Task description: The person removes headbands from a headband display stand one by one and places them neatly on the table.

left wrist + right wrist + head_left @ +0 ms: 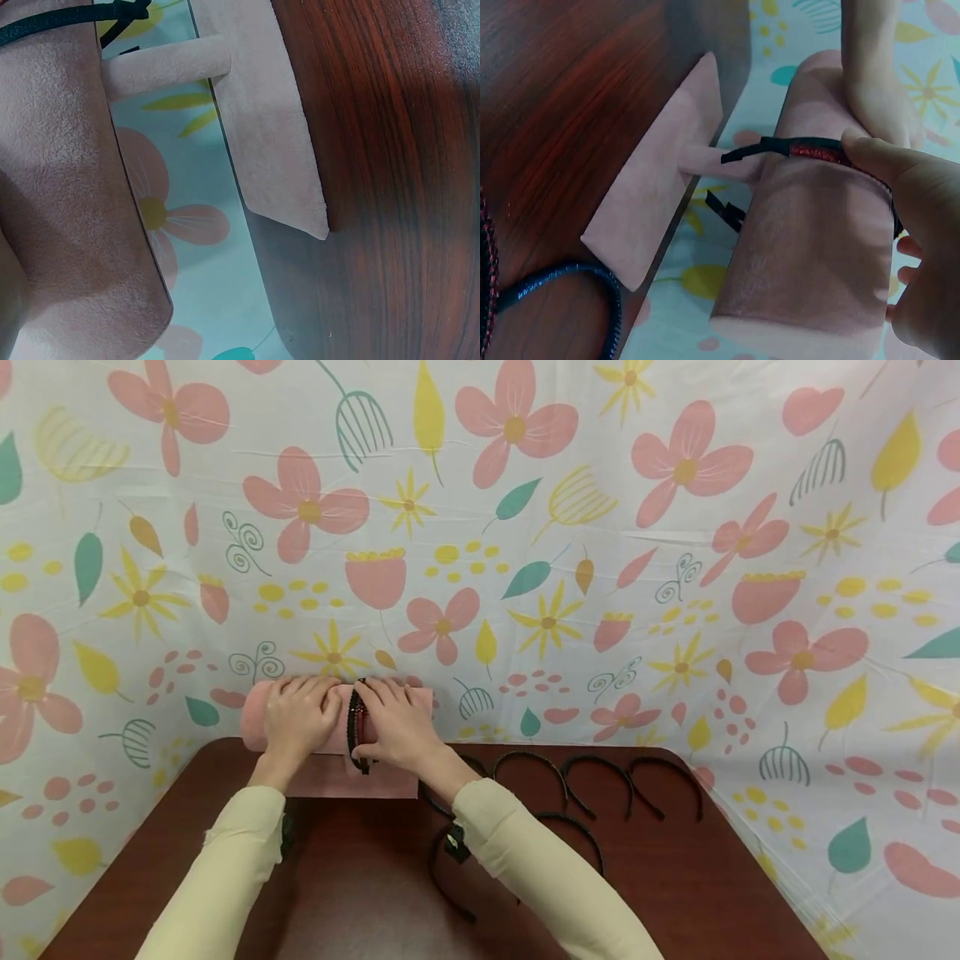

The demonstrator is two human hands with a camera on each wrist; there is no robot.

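A pink plush headband stand (257, 720) lies near the back edge of the table, its padded roll joined by a short post to a flat base (652, 187). On top of the roll, my left hand (300, 714) holds it with the fingers bent over the far side. My right hand (396, 722) grips a dark headband with red glitter (817, 151) that arches around the roll, thumb pressed on its near arm. In the left wrist view a dark headband end (67, 21) crosses the roll. The right fingertips are partly hidden behind the roll.
Several dark headbands, among them a braided one (529, 755) and a plain one (667, 762), lie on the brown table (360, 893) to the right. Another headband with a dark ornament (456, 843) lies under the right forearm. A floral cloth (480, 568) hangs behind.
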